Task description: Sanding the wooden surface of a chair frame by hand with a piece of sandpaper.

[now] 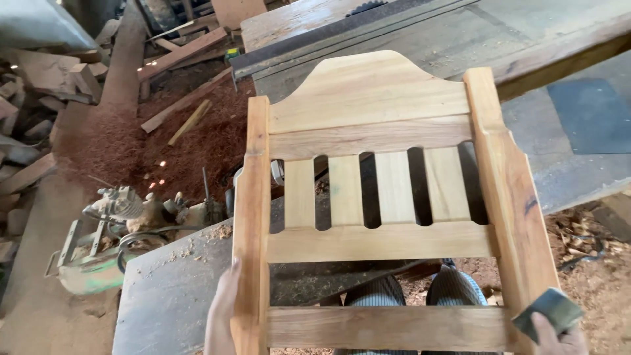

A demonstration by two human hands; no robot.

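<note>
head view. a pale wooden chair back frame (374, 197) stands tilted in front of the person, filling the centre of the picture. it has 2 side posts, a curved top panel, 4 short vertical slats between 2 cross rails, and 1 lower rail near the bottom edge.

the left hand (222, 315) is laid against the outer face of the left post, low down, fingers extended along the wood; whether it clasps the post cannot be told, since the fingers are partly hidden behind it.

the right hand (555, 335) is at the lower end of the right post, clenched around a grey-green sanding pad (549, 312) that is pressed against the post's edge.

behind the frame lies a grey work table (565, 131) with a dark rail across it. on the left, reddish sawdust (131, 144) covers the floor, with loose timber offcuts (39, 85) beside it and a small green-based motor unit (105, 236) near the table corner.
</note>
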